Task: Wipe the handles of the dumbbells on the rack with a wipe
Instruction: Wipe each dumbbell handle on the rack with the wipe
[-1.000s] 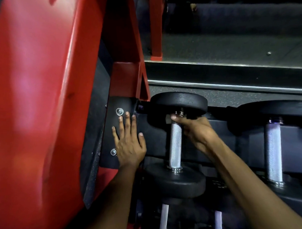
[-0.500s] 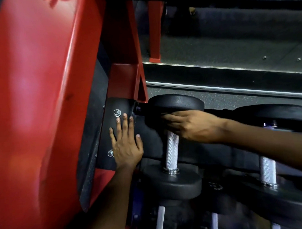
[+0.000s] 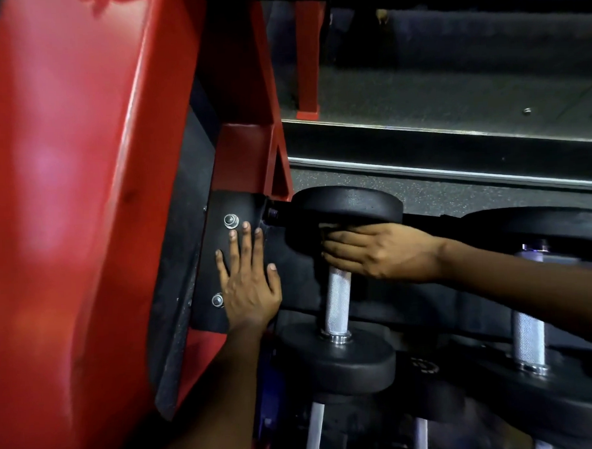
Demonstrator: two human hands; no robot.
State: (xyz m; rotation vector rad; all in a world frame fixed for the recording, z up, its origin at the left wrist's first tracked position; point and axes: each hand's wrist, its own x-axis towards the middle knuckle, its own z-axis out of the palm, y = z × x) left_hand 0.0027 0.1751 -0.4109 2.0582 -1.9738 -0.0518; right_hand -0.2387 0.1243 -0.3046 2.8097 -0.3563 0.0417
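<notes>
right hand (image 3: 379,251) grips dumbbell handle (image 3: 337,303) top | left hand (image 3: 249,279) flat on rack plate (image 3: 218,260)

place: gym | evidence: dumbbells (image 3: 337,303) on red rack (image 3: 85,198), rubber floor (image 3: 451,94)
</notes>
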